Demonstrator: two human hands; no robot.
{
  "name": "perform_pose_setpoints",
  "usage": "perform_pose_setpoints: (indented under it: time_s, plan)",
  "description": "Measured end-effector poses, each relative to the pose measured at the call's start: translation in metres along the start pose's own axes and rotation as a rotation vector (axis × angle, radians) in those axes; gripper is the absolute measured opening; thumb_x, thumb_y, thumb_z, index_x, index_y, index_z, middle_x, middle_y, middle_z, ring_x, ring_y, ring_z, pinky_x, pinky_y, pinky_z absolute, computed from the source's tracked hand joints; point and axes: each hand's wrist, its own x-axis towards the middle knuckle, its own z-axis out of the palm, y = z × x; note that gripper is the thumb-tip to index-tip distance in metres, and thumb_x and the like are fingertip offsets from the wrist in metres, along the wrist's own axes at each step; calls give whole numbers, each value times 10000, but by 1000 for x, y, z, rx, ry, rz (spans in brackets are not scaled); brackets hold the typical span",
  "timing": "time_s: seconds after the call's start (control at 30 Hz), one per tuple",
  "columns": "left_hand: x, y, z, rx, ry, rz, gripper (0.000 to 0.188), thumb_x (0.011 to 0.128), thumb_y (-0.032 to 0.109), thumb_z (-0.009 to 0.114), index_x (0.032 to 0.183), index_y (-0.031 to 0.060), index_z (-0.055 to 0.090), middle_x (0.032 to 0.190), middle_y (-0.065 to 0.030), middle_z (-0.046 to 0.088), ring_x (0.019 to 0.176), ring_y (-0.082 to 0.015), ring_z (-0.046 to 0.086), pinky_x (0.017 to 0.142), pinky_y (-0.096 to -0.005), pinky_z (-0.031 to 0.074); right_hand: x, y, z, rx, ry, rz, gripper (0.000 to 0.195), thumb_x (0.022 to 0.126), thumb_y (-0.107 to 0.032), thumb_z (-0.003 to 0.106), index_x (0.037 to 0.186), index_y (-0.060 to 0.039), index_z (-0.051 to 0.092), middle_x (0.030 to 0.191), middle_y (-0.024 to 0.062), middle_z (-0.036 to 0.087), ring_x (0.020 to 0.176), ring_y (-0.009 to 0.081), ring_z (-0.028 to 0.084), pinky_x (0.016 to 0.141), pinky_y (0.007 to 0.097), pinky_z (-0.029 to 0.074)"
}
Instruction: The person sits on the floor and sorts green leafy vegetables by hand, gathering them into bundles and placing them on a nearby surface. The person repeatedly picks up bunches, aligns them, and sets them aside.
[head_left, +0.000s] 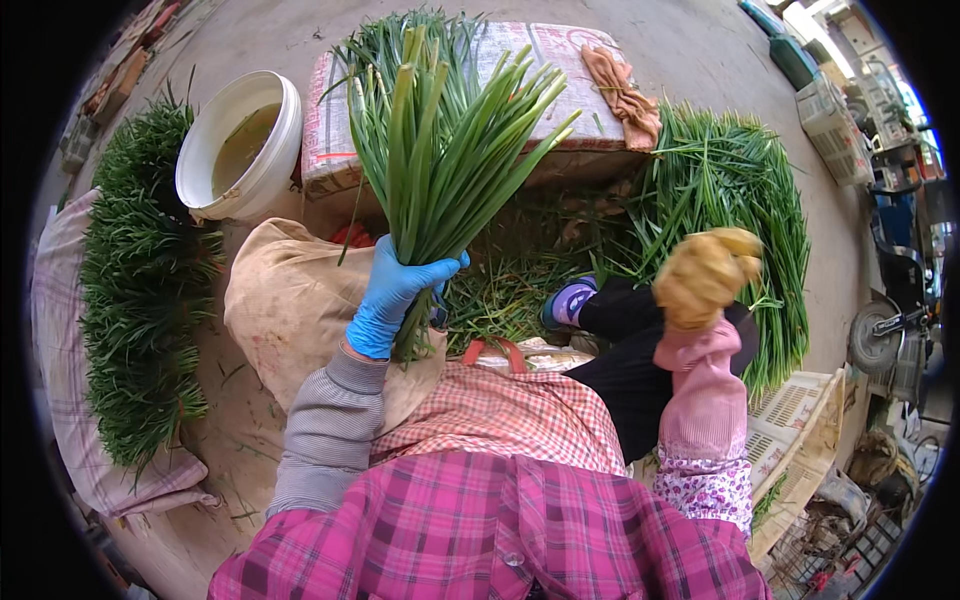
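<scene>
My left hand, in a blue disposable glove, grips a bunch of garlic chives around its lower part. The pale cut stem ends fan out at the top, and leaf tips hang below the fist. On the right, my right hand wears a yellowish work glove and is blurred. It is over my right knee, near a large pile of garlic chives; whether its fingers hold anything cannot be told. More chives lie on a box covered with woven plastic sacking in front of me.
A white bucket with murky liquid stands front left. Bundled chives lie on a plaid cloth at left. A crumpled pinkish cloth rests on the box. Loose leaves litter the floor. A plastic crate is at right.
</scene>
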Motion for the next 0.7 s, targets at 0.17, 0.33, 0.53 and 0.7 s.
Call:
perform_pose_setpoints:
  time_s: [0.17,0.33,0.53,0.7]
  plan:
    - [-2,-26,22,251,224,196,317,744,111,734,1012,-16,624,849,-70,690,684,-130,632,654,-257,517,16,114,6,-675,383,408,1016,642,-343,830,1430,-76,247,1361,217,385,1303,317,349,1018,402,370]
    - [-14,-29,41,1040,125,186,759,672,83,686,1370,105,390,871,-133,677,747,-297,671,672,-359,526,48,131,39,-99,381,132,509,752,-200,771,1183,-56,543,1079,49,607,974,164,569,830,320,457]
    - [-11,-23,47,399,-211,60,1029,695,111,737,1486,126,79,1262,-137,537,1142,-247,526,948,-335,419,29,141,18,162,504,2,375,745,118,618,1098,0,575,1024,83,627,947,196,607,779,303,513]
    - [4,-15,37,-53,-359,-188,818,775,226,730,1423,13,278,1345,-98,452,1190,-191,450,1023,-309,343,21,142,2,-216,224,8,493,745,67,665,1201,-26,503,1085,62,610,963,190,587,829,316,510]
